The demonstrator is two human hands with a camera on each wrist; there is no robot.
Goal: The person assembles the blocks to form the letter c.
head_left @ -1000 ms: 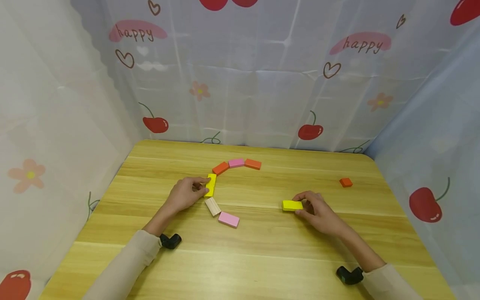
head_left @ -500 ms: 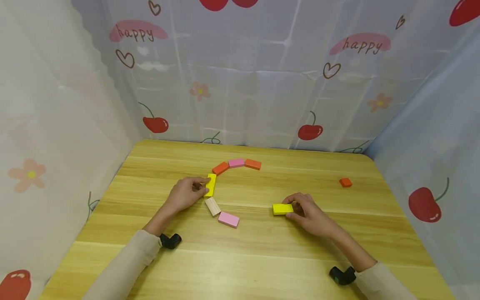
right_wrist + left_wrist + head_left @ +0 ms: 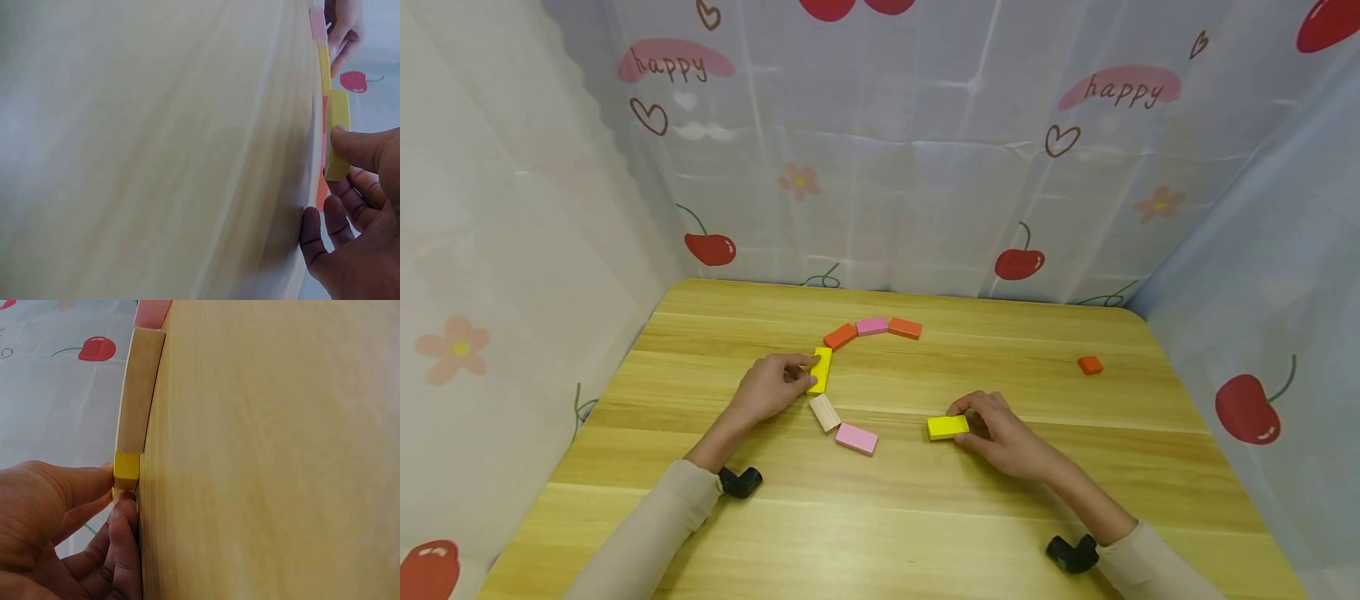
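Observation:
Flat rectangular blocks form a curve open to the right on the table. From the back it runs orange block (image 3: 906, 329), pink block (image 3: 872, 326), orange-red block (image 3: 841, 337), yellow block (image 3: 822, 372), plain wooden block (image 3: 825, 413) and front pink block (image 3: 857, 439). My left hand (image 3: 770, 387) pinches the curve's yellow block between thumb and fingers at its left side. A second yellow block (image 3: 946, 428) is held by its right end in my right hand (image 3: 1007, 437), to the right of the front pink block. The right wrist view shows the thumb (image 3: 353, 147) on its face.
A lone orange block (image 3: 1090, 365) lies toward the table's right edge. The wooden table (image 3: 880, 533) ends at the back against a printed curtain (image 3: 887, 225), and curtains also hang on both sides. A black wrist device (image 3: 741, 482) sits at each cuff.
My right hand has moved left and slightly nearer the front with its yellow block, toward the curve. My left hand and the blocks in the curve have stayed in place.

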